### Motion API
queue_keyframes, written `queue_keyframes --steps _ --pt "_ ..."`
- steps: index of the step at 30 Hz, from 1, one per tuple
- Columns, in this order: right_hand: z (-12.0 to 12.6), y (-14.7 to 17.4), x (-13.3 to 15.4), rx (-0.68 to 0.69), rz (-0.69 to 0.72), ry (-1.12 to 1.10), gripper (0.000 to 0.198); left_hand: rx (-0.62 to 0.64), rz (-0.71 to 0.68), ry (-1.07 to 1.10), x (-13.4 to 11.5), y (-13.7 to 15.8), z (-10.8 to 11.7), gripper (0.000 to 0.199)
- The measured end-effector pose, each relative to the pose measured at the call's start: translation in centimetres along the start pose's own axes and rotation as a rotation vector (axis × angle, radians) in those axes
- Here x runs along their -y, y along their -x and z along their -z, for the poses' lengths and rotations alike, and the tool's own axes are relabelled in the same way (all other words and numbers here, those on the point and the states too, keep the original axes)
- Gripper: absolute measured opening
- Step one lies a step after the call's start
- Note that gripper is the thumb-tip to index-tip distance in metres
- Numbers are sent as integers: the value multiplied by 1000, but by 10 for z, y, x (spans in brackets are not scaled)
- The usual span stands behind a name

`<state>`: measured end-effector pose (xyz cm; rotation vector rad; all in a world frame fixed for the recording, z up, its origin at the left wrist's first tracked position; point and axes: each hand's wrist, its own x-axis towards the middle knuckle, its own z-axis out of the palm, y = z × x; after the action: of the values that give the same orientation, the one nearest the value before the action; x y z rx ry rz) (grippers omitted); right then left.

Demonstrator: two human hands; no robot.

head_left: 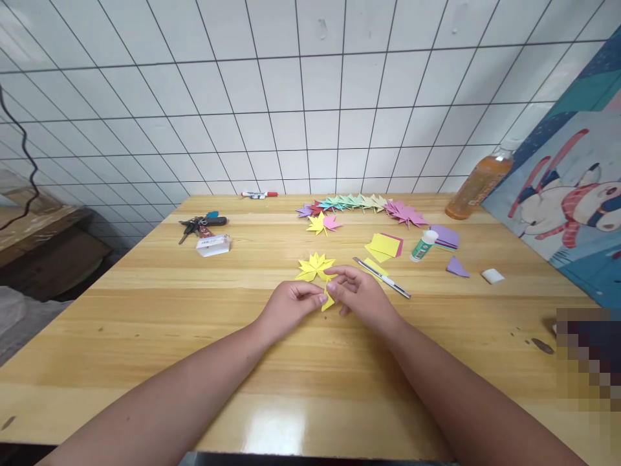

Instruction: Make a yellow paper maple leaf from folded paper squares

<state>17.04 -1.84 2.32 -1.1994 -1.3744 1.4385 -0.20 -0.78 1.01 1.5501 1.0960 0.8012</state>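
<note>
Between my two hands is a small folded piece of yellow paper (328,301), low over the middle of the table. My left hand (294,301) pinches its left side between thumb and finger. On the other side, the thumb and fingers of my right hand (358,289) close on the paper's upper part. Just beyond my fingers lies a yellow folded-paper leaf (314,265) with pointed tips. To the right of it, a utility knife (382,277) rests partly over a yellow paper sheet (376,264).
Finished paper leaves (356,204) curve along the back, near a yellow leaf (317,223). Yellow sheets (385,246), a glue stick (424,246) and purple paper (445,235) lie right. A bottle (480,184) leans at the back right; keys (198,226) and a marker (259,195) lie left.
</note>
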Motion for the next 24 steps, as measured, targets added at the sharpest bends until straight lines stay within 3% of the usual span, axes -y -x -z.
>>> queue_keyframes --steps 7,10,12,14,15,16,18,20,22,24 --pt "-8 -4 -7 -50 -65 118 23 -121 20 114 0 -1 -2 26" --pt "4 -3 -3 -157 81 292 15 -187 21 91 2 -2 0 26" --pt "22 0 4 -463 332 510 20 -240 23 109 3 -4 1 27" --pt "47 2 8 -1022 534 609 35 -272 24 140 3 -5 3 27" --pt "61 1 8 -1275 571 592 47 -284 25 149 3 -5 4 27" --pt "74 -2 5 -1408 558 587 58 -294 26 152 2 -5 4 27" --pt "100 -12 -7 -1391 411 607 80 -311 24 140 2 -5 5 26" --pt "120 -25 -23 -1209 176 575 92 -331 16 118 3 -5 6 26" --pt "131 -35 -33 -1070 29 517 76 -344 16 103 4 -5 6 28" --pt "132 -36 -30 -1024 52 490 58 -349 28 107 6 -6 7 30"
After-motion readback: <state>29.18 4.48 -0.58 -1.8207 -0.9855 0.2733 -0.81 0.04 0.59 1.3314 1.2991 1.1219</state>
